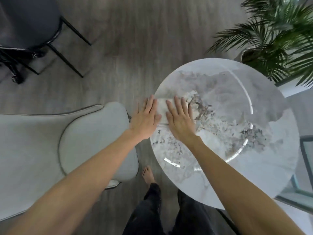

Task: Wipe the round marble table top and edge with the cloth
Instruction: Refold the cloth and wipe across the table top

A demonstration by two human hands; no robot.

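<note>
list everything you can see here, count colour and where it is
marble table: one, white with grey veins, right of centre
cloth: one, pale, table's left edge, under both hands
armchair: one, light grey, left
dark chair: one, black, top left
palm plant: one, green, top right
floor: one, grey wood, around everything
left hand: one, flat, on cloth's left side
right hand: one, flat on cloth
legs: two, dark trousers, bottom centre
foot: one, bare, on floor by table

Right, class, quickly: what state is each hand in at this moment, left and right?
Left hand: open, fingers straight, flat against the cloth at the table edge.
Right hand: open, pressing flat on the cloth.
</note>
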